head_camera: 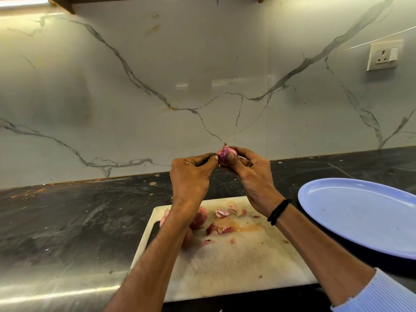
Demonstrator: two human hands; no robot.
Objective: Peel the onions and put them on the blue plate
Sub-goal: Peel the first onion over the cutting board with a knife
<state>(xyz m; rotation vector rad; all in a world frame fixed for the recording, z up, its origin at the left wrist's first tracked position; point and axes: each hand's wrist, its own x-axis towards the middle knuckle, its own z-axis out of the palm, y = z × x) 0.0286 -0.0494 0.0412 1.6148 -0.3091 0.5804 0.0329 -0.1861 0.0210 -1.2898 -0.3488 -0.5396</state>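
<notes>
A person's two bare hands are raised above the far edge of a stained white rectangular cutting board [236, 262], which lies on a dark, glossy stone worktop [78, 221]. Between the hands, in the air above the board's far edge, is a small purple-red onion [225, 155] with part of its papery skin showing pale at the top. The right hand [252, 174] holds it, thumb and fingers curled around the bulb. The left hand [191, 174] meets it from the other side, its thumb and forefinger pressed together in a pinch at the onion's skin, the other fingers curled in. A black band [278, 211] circles the right wrist, and a light blue ribbed sleeve [382, 293] shows near the board's right near corner. On the board's far left part sit pinkish onions [200, 218] with their skins on, partly hidden behind the left forearm; how many cannot be told. Loose reddish peel scraps [221, 213] are scattered over the board's far half. Just right of the board, on the worktop, lies a blue oval plate [360, 217]. Behind the board rises a white marble-patterned wall [202, 75] with grey veins, carrying a white electrical socket [382, 56] high to the board's right.
</notes>
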